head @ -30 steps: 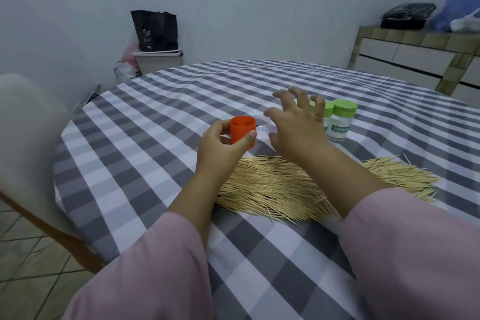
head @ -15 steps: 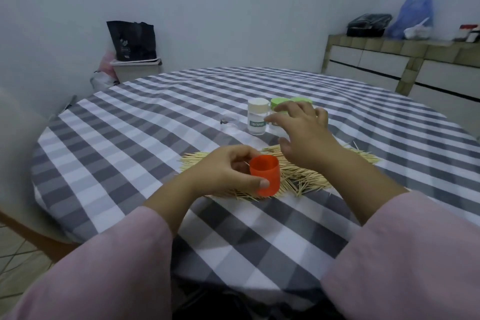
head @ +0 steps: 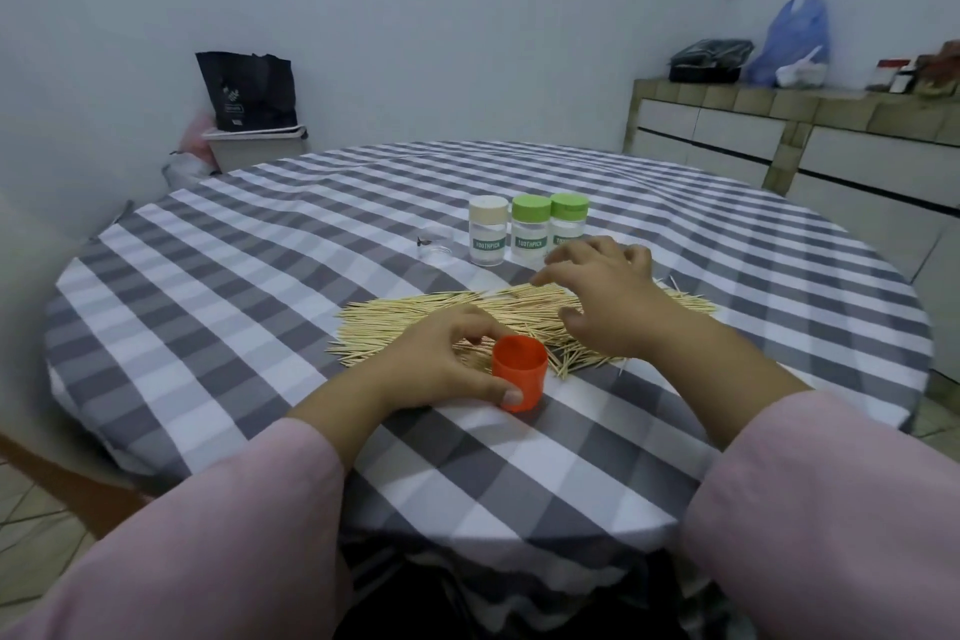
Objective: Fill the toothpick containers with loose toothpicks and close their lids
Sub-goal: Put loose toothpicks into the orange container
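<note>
While left hand grips orange lid | right hand spread above toothpicks

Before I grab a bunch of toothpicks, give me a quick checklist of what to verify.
1. Left hand holds orange lid: ok.
2. Right hand free, fingers spread above toothpick pile: ok.
3. Open clear container upright on the table: ok.
4. Open container within reach: cannot tell.
5. Three capped containers behind the pile, upright: ok.
6. Capped containers already filled: cannot tell.
</note>
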